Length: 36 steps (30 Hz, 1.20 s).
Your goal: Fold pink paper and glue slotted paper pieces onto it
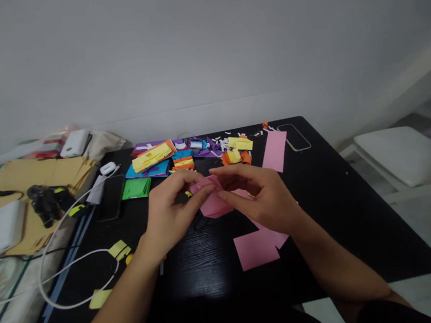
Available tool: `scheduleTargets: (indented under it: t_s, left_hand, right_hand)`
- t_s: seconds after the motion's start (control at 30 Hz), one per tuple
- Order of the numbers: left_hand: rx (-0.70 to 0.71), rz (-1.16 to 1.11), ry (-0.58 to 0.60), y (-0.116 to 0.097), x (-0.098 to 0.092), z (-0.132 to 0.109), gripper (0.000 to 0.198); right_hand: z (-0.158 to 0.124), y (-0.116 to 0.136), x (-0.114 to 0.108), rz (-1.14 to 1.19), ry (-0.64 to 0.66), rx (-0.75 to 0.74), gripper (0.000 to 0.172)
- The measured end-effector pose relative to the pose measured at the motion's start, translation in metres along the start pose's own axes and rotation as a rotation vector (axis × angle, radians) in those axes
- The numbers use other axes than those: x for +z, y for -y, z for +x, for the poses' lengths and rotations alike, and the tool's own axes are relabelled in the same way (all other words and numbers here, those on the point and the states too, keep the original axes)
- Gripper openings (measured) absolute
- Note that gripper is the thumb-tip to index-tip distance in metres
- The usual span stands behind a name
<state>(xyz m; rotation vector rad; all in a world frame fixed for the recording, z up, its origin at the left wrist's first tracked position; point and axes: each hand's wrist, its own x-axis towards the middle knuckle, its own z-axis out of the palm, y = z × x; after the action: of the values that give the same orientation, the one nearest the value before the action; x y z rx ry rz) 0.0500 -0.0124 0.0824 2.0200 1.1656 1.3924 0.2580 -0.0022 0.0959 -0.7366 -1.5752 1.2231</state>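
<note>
Above the middle of the black table, a folded piece of pink paper (216,205) is held between both hands. My left hand (173,202) pinches its left side, thumb on top. From the right, my right hand (263,192) grips the same paper between thumb and fingers; its fingertips are partly hidden. Below my right hand lie more pink paper pieces (256,250), one with a notch at its edge. Farther back on the right rests a pink paper strip (275,150).
Folded yellow paper (153,156), green paper (136,188) and coloured scraps (238,156) lie along the back. A phone (111,198) and a looped white cable (56,306) are at left. A clear phone case (294,138) sits back right. Beyond it stands a white chair (401,156).
</note>
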Motion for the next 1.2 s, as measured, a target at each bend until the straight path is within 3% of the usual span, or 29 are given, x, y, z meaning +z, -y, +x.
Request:
scheduleTargets:
  t_s: [0.2, 0.33, 0.67, 0.77, 0.93, 1.2]
  left_hand:
    - [0.008, -0.062, 0.048, -0.003, -0.01, 0.001, 0.021]
    - [0.048, -0.009, 0.005, -0.004, -0.013, 0.001, 0.023]
    - [0.047, -0.061, -0.052, 0.0, -0.004, -0.005, 0.026]
    - [0.058, 0.01, -0.034, 0.0, -0.002, -0.007, 0.029]
    - [0.138, 0.21, -0.045, -0.005, -0.001, -0.007, 0.029]
    - [0.252, 0.353, -0.031, -0.012, -0.003, -0.004, 0.018]
  right_hand:
    - [0.0, -0.001, 0.0, -0.039, -0.007, -0.033, 0.031]
    - [-0.001, 0.001, -0.001, -0.083, -0.015, -0.08, 0.033]
    - [-0.005, -0.002, 0.008, -0.227, -0.136, -0.181, 0.017]
    - [-0.005, -0.005, 0.011, -0.256, -0.173, -0.173, 0.019]
    - [-0.004, -0.003, 0.011, -0.336, -0.175, -0.154, 0.003]
    - [-0.003, -0.003, 0.008, -0.39, -0.159, -0.163, 0.004]
